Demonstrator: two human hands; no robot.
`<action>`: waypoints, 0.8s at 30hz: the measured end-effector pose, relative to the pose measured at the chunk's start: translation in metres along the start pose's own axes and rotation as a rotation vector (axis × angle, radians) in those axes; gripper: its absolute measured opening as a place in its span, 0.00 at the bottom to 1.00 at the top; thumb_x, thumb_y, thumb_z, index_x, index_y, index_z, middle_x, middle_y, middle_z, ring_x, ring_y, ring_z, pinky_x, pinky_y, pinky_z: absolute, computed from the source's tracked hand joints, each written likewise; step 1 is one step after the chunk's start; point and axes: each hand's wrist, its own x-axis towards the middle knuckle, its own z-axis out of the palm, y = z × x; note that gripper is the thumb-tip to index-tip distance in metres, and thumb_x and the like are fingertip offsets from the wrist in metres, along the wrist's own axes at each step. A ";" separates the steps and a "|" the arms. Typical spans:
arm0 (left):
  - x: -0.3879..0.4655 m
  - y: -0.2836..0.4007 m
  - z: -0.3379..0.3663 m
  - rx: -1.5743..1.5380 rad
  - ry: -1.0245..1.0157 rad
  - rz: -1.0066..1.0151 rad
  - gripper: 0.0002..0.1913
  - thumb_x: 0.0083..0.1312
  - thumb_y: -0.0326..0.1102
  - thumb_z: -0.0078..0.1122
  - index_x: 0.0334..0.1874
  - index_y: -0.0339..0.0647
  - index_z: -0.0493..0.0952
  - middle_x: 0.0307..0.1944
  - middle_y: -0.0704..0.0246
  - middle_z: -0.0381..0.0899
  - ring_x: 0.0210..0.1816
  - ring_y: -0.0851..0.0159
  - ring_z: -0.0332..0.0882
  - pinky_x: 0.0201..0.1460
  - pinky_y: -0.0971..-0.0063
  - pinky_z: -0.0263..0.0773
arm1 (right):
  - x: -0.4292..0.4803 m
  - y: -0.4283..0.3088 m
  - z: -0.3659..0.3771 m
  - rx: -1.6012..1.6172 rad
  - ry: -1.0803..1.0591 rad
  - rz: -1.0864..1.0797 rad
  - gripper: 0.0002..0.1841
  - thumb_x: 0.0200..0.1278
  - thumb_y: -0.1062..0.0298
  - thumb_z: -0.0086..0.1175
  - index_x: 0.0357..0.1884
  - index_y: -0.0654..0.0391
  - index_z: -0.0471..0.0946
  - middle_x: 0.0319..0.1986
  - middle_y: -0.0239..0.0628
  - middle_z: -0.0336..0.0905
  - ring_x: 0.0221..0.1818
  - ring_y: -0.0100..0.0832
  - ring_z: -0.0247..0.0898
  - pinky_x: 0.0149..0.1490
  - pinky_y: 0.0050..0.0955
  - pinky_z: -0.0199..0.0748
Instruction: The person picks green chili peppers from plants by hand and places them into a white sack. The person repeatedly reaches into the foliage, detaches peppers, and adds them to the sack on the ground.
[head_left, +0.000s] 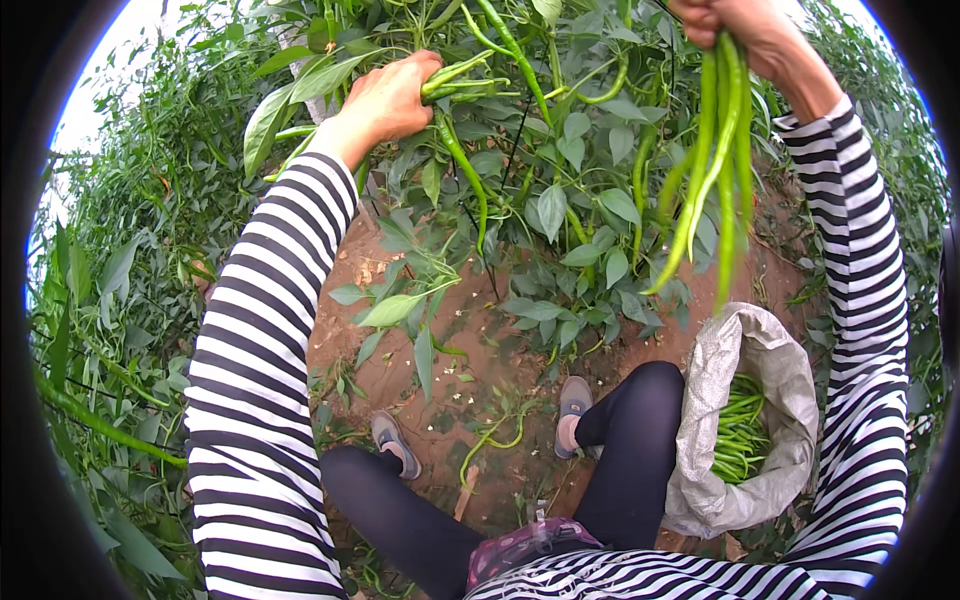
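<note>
My left hand (394, 97) is closed around a small bunch of green chili peppers (469, 84), their stem ends pointing right, among the leaves of a pepper plant (551, 210). At the upper right, my right hand (724, 26) grips the top of a bunch of long green chili peppers (720, 142) that hang down, their lower tips blurred. Below that bunch stands a woven plastic sack (780, 480) with its rim rolled outward and many green peppers (739, 435) inside. Other long peppers hang on the plant between my hands.
Dense pepper plants (135, 255) rise on the left, and more (885, 112) on the right. My bent legs and shoes are over brown soil (480, 337) with fallen petals, leaves and loose peppers (491, 442). A piece of wood (466, 491) lies near my feet. The sack stands beside my right leg.
</note>
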 end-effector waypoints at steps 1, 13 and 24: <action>0.000 0.000 0.000 0.006 -0.001 -0.001 0.22 0.54 0.30 0.58 0.54 0.39 0.75 0.65 0.66 0.70 0.61 0.52 0.73 0.63 0.60 0.69 | 0.012 0.003 0.008 -0.345 -0.100 0.128 0.13 0.75 0.61 0.46 0.33 0.58 0.74 0.20 0.24 0.68 0.19 0.17 0.58 0.24 0.18 0.63; 0.004 -0.008 0.003 0.020 0.021 0.009 0.24 0.54 0.30 0.58 0.57 0.40 0.73 0.65 0.68 0.70 0.61 0.51 0.72 0.62 0.59 0.69 | 0.088 0.202 0.081 -0.662 -0.079 0.381 0.19 0.60 0.67 0.48 0.45 0.74 0.78 0.42 0.60 0.81 0.42 0.48 0.80 0.48 0.36 0.75; 0.003 -0.010 0.002 0.046 0.002 0.014 0.25 0.54 0.30 0.57 0.58 0.40 0.73 0.64 0.65 0.70 0.62 0.51 0.70 0.65 0.60 0.67 | 0.075 0.214 0.040 -1.123 -0.128 0.290 0.24 0.47 0.58 0.70 0.42 0.66 0.82 0.43 0.54 0.82 0.48 0.46 0.79 0.53 0.36 0.76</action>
